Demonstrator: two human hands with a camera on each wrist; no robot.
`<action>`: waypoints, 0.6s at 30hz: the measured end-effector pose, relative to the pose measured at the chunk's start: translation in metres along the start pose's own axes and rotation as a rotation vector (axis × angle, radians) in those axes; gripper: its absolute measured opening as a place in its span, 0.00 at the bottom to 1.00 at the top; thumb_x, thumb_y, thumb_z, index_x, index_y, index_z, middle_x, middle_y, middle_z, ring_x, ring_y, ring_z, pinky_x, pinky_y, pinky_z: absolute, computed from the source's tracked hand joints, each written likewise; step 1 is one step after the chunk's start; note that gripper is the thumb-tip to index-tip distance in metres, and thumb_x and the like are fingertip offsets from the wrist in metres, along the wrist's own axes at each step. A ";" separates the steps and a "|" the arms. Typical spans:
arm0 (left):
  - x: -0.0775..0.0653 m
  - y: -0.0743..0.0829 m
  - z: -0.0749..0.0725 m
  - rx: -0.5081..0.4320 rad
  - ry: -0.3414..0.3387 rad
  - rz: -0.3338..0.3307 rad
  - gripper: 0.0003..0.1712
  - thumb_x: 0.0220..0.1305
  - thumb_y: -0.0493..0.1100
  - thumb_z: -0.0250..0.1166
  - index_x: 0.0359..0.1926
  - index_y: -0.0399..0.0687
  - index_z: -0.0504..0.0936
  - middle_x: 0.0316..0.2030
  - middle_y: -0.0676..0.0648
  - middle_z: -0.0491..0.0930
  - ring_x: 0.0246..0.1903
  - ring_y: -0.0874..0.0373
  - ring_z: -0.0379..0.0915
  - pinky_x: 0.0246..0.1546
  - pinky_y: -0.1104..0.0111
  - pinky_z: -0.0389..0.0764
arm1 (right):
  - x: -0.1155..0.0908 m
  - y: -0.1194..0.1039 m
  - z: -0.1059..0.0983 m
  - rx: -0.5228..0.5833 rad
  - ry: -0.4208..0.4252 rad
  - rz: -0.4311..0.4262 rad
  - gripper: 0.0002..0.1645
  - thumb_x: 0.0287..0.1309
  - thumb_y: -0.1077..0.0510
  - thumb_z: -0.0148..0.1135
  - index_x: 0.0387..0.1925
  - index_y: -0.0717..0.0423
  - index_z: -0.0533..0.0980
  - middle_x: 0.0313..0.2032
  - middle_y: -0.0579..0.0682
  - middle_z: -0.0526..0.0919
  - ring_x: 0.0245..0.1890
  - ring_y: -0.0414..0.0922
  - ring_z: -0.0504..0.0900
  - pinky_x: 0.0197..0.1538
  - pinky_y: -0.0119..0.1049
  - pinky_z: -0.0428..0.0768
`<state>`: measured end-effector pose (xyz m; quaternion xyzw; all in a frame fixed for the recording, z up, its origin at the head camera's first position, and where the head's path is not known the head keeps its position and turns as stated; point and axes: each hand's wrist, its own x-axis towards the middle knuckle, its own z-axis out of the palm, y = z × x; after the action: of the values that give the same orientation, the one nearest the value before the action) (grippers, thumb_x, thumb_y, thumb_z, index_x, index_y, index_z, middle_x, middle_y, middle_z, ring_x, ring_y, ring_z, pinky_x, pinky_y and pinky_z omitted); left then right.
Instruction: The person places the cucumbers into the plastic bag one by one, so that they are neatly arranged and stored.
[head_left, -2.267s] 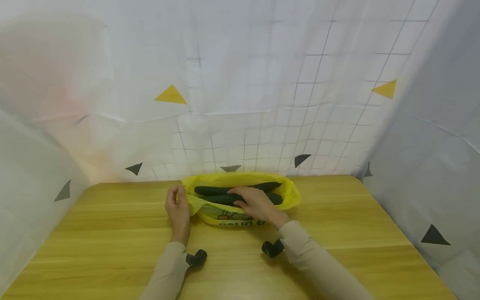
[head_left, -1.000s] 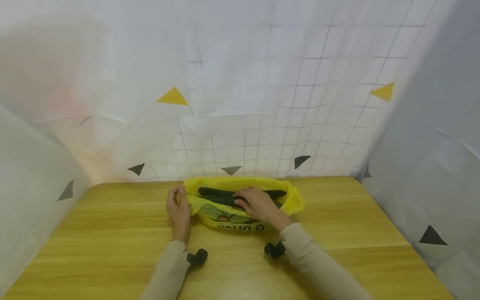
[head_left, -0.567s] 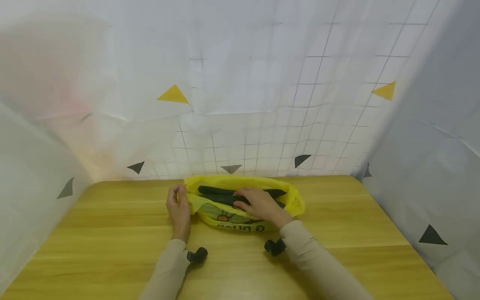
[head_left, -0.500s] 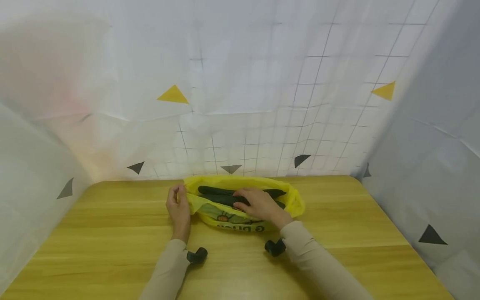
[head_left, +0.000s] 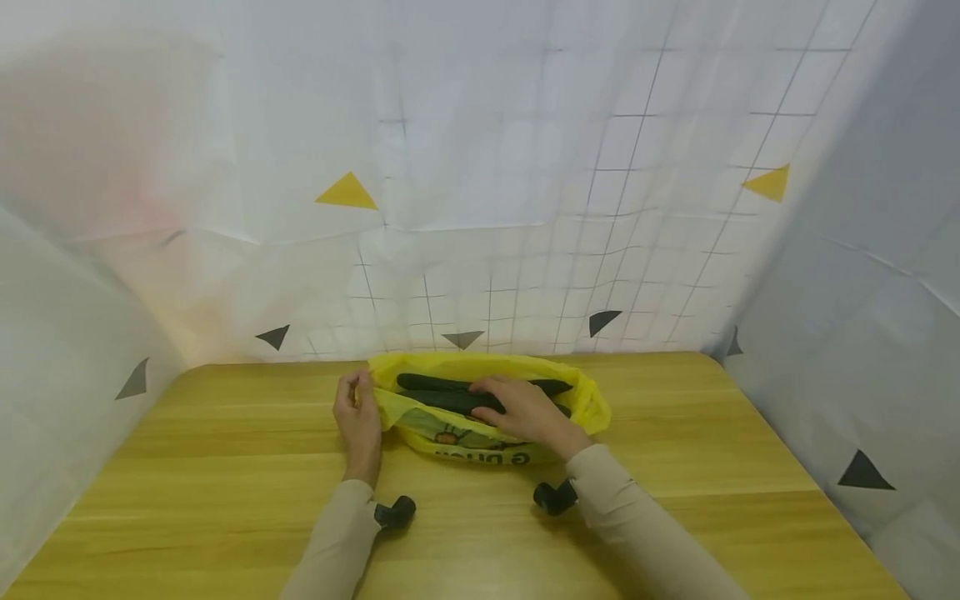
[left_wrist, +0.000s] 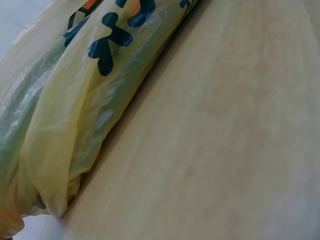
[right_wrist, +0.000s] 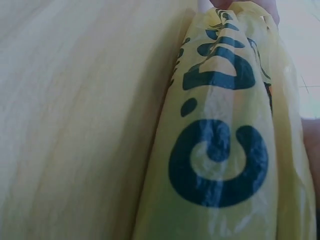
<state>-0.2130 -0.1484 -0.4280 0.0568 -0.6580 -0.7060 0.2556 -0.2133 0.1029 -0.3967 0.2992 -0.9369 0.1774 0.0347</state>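
A yellow plastic bag [head_left: 594, 408] lies on its side on the table, its mouth spread wide. Inside it are dark green cucumbers, one [head_left: 431, 382] along the back and another [head_left: 442, 400] in front. My left hand [head_left: 360, 425] pinches the bag's rim at its left end. With fingers over the top and thumb on the near side, my right hand [head_left: 528, 408] holds the front cucumber, reaching in over the bag's near rim. Printed film of the bag [left_wrist: 55, 145] fills the left wrist view's left side. Large dark letters cover the bag [right_wrist: 220, 105] in the right wrist view.
The wooden table [head_left: 225, 467] runs back to a white sheeted wall [head_left: 480, 167] with yellow and dark triangle markers. Sheets also stand at both sides. A black wrist device sits under each sleeve, at left [head_left: 395, 512] and right [head_left: 553, 498].
Since the oldest frame the bag and cucumbers have shifted slightly right. My right hand has slid a little rightward along the cucumber. My left hand keeps its hold on the rim.
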 end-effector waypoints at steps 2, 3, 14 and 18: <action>0.000 0.000 0.000 -0.006 0.001 -0.003 0.19 0.72 0.48 0.50 0.47 0.34 0.74 0.44 0.47 0.75 0.47 0.61 0.69 0.48 0.75 0.69 | -0.001 0.000 -0.002 -0.008 0.005 -0.012 0.23 0.65 0.44 0.54 0.58 0.47 0.72 0.54 0.45 0.79 0.51 0.44 0.79 0.53 0.42 0.78; 0.000 0.000 0.000 -0.008 0.002 0.000 0.19 0.72 0.48 0.50 0.47 0.34 0.74 0.44 0.47 0.75 0.47 0.61 0.69 0.48 0.75 0.69 | -0.002 0.000 -0.002 -0.011 0.006 -0.020 0.22 0.65 0.46 0.54 0.57 0.47 0.72 0.53 0.45 0.79 0.50 0.44 0.80 0.52 0.42 0.78; -0.002 0.001 -0.001 0.001 -0.007 -0.006 0.18 0.71 0.48 0.51 0.47 0.36 0.74 0.44 0.49 0.75 0.46 0.62 0.68 0.47 0.76 0.69 | -0.003 0.005 -0.007 -0.116 0.040 -0.105 0.21 0.67 0.50 0.53 0.59 0.47 0.72 0.53 0.48 0.79 0.42 0.45 0.82 0.47 0.42 0.80; -0.005 0.000 -0.002 -0.010 -0.019 0.015 0.18 0.71 0.46 0.52 0.47 0.34 0.74 0.43 0.46 0.75 0.45 0.62 0.69 0.46 0.78 0.70 | -0.003 0.008 -0.004 -0.107 0.043 -0.100 0.21 0.67 0.50 0.52 0.59 0.48 0.72 0.53 0.48 0.79 0.41 0.45 0.82 0.46 0.41 0.80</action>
<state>-0.2076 -0.1479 -0.4294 0.0438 -0.6574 -0.7078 0.2549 -0.2154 0.1125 -0.3958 0.3396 -0.9280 0.1313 0.0794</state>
